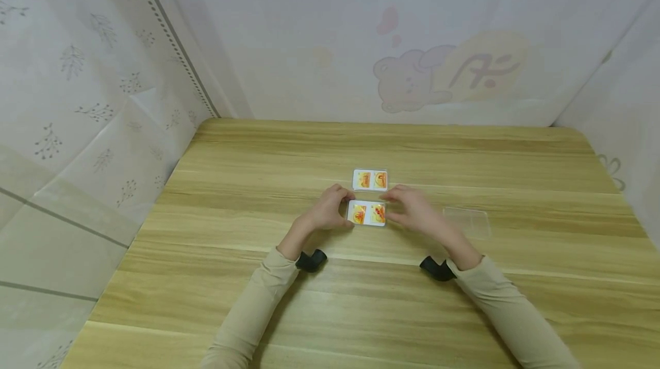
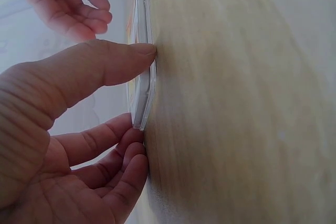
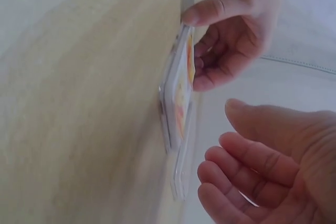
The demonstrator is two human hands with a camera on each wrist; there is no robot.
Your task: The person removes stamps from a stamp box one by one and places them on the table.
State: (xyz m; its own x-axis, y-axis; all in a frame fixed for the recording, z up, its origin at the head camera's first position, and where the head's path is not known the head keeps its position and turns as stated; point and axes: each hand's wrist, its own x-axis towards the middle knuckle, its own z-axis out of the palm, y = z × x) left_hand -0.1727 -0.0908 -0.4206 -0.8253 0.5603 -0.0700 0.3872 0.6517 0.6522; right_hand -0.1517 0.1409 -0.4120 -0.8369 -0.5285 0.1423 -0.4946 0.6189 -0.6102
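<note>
A flat clear plastic case (image 1: 366, 213) with a white inside and two orange-yellow pictures lies on the table, between the hands. My left hand (image 1: 329, 208) grips its left end. In the left wrist view the left thumb (image 2: 121, 61) presses one long edge of the case (image 2: 142, 93), with fingers at the other side. Near the right end is my right hand (image 1: 416, 208), its fingers loosely bent. The right wrist view has this right hand (image 3: 268, 161) apart from the case (image 3: 178, 93), with nothing held.
A similar case (image 1: 370, 180) with two orange pictures lies just behind the nearer one. To the right, partly behind the right forearm, a clear plastic cover (image 1: 476, 223) rests on the wooden table (image 1: 350, 311). Patterned curtains (image 1: 309, 42) stand behind and at the sides.
</note>
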